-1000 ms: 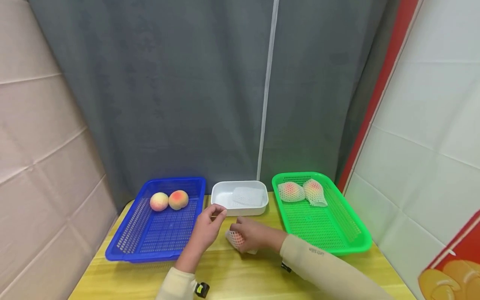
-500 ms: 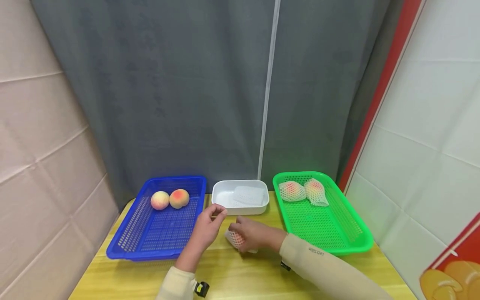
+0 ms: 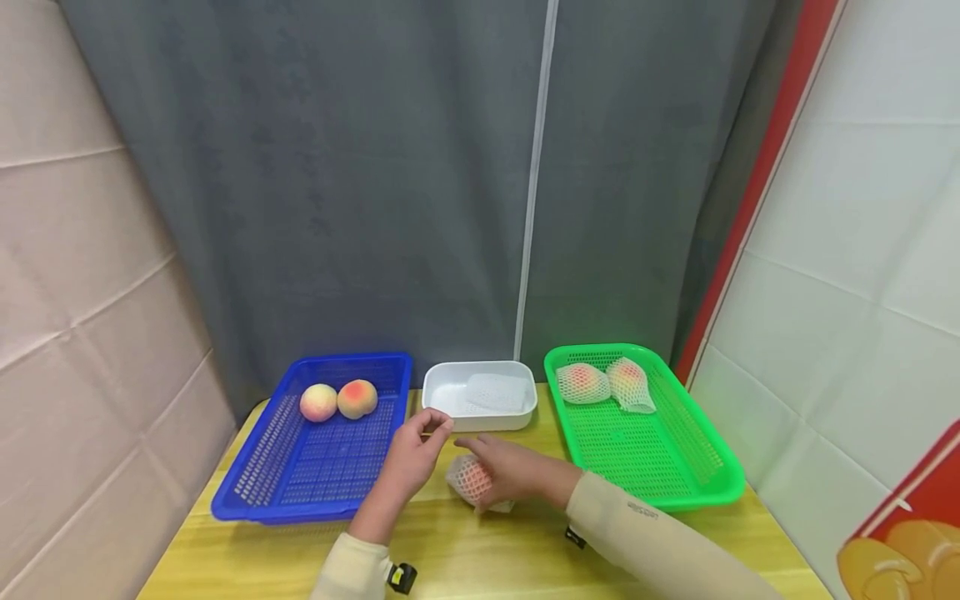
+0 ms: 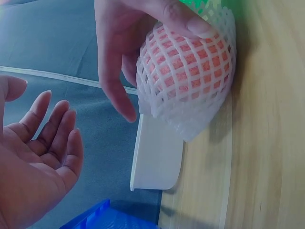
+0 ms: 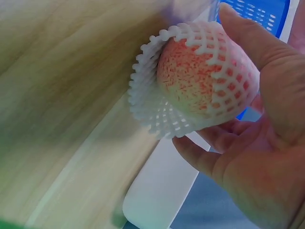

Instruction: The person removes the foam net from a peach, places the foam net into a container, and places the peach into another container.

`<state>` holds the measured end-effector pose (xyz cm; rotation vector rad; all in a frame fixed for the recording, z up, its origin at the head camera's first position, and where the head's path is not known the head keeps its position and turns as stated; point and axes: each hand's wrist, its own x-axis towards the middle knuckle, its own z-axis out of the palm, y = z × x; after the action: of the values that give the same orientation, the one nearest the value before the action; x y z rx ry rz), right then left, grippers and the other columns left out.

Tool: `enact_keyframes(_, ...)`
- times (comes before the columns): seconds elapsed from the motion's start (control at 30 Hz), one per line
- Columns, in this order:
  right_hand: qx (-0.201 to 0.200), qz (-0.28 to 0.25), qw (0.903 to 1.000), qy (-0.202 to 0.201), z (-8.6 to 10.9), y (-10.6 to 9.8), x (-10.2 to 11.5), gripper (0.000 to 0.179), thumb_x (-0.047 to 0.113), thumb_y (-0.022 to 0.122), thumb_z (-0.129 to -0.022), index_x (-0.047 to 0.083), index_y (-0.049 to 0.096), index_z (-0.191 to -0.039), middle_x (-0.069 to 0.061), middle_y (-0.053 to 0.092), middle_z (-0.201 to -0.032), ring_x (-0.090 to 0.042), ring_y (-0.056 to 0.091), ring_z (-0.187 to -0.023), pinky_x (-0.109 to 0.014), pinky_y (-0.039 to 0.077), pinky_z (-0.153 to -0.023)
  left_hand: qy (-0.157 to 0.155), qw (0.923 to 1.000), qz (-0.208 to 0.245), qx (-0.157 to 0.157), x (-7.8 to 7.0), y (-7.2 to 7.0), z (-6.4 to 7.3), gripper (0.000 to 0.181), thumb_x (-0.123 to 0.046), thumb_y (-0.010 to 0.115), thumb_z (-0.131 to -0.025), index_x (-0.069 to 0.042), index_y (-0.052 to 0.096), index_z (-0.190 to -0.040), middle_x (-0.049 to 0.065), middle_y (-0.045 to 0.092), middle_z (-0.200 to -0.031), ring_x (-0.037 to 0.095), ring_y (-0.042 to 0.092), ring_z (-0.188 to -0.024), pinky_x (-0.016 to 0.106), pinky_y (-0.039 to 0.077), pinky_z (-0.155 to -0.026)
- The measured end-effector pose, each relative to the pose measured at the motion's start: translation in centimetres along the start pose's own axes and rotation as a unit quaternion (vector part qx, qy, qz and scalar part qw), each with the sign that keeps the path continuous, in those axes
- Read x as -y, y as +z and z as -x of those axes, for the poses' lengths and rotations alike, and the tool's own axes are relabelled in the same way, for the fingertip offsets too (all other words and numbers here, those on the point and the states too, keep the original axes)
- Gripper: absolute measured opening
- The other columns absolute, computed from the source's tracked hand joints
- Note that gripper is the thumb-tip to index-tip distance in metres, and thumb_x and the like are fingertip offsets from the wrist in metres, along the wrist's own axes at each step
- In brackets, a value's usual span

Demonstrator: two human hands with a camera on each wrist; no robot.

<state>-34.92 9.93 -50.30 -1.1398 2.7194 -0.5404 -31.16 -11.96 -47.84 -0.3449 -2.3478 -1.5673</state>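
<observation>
A peach in a white foam net [image 3: 470, 481] is on the table in front of my right hand [image 3: 517, 473]. In the right wrist view, the net's scalloped mouth shows part of the peach [image 5: 188, 76] bare. My right thumb and fingers spread loosely round its sides; the index finger stands out straight, and some fingers are partly hidden behind the fruit. To the left, my left hand [image 3: 415, 454] hovers with its palm turned inward, holding nothing. Its fingers [image 4: 57, 129] are loosely bent in the left wrist view.
On the left, a blue basket [image 3: 251, 475] bears two bare peaches [image 3: 337, 401]. A white tray [image 3: 487, 423] with folded foam nets [image 3: 495, 392] stands at the back middle. The green basket [image 3: 712, 467] on the right contains two netted peaches [image 3: 606, 385].
My right hand's fingers have loosened and extended round the netted peach, leaving more of it in sight. My left hand has stayed in place, and the baskets' contents look the same.
</observation>
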Motion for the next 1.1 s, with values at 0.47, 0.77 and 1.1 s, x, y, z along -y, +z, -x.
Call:
enact_keyframes(0.47, -0.075, -0.1, 0.992, 0.02, 3.2, -3.5, -0.1, 0.086, 0.043, 0.09, -0.094, 0.007, 0.049, -0.16, -0.018, 0.057, -0.155, -0.038, 0.059, -0.14, -0.057, 0.051, -0.114, -0.002, 1.0, -0.003, 0.007, -0.5, 0.0, 0.3, 0.013, -0.019, 0.071, -0.109, -0.008, 0.076, -0.107, 0.001, 0.075, -0.103, 0.02, 0.07, -0.104, 0.044, 0.058, -0.097)
enact_keyframes(0.77, -0.113, -0.159, 0.9792, 0.055, 4.8, -3.8, -0.8, 0.075, 0.043, 0.084, -0.099, 0.001, 0.053, -0.154, -0.02, 0.061, -0.15, -0.045, 0.06, -0.137, -0.062, 0.052, -0.111, -0.008, 0.9999, -0.007, 0.01, -0.4, 0.1, 0.6, 0.012, -0.021, 0.07, -0.11, -0.011, 0.076, -0.106, 0.0, 0.075, -0.104, 0.019, 0.07, -0.105, 0.043, 0.058, -0.096)
enact_keyframes(1.1, -0.153, -0.208, 0.9612, 0.096, 5.1, -1.6, -0.7, 0.074, 0.038, 0.086, -0.098, 0.002, 0.053, -0.154, -0.024, 0.06, -0.149, -0.045, 0.059, -0.136, -0.066, 0.052, -0.11, -0.007, 0.9999, 0.0, 0.01, -0.7, 0.2, 0.8, 0.013, -0.021, 0.071, -0.109, -0.009, 0.076, -0.106, 0.001, 0.075, -0.103, 0.019, 0.07, -0.104, 0.041, 0.058, -0.095)
